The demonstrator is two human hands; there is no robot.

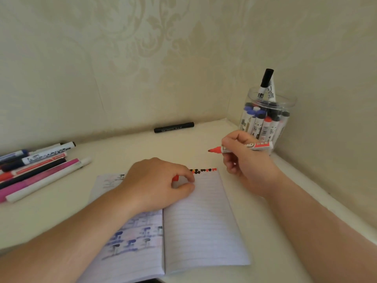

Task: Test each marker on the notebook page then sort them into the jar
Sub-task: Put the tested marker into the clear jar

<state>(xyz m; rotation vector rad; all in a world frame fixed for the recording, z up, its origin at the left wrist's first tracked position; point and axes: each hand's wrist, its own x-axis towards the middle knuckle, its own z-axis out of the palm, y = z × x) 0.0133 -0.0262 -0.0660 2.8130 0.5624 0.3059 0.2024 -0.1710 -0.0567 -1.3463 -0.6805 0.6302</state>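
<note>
Nearest the viewer, at six o'clock, the notebook [204, 221] lies open on the pale table [51, 217], its right page lined and bare but for a row of red and black test dabs [204, 170] along the top edge. At the centre the left hand [159, 180] rests on the spine, fingertips pinching what looks like the red cap [175, 177]. At two o'clock the right hand [242, 158] grips an uncapped red marker [242, 148], held level above the table with its tip pointing toward nine o'clock, just beyond the page corner. To do this step well, I judge the tip should come down beside the last dab for one short stroke while the left hand pins the page, then the cap goes on firmly before sorting. Printing on the red barrel is partly hidden by fingers and unreadable. At nine o'clock untested markers [36, 166] lie in a loose row, their lettering blurred. At twelve o'clock a black marker [173, 127] lies by the wall. Farthest, at one o'clock, the clear jar [289, 103] holds sorted markers; their labels are too small to read.
</note>
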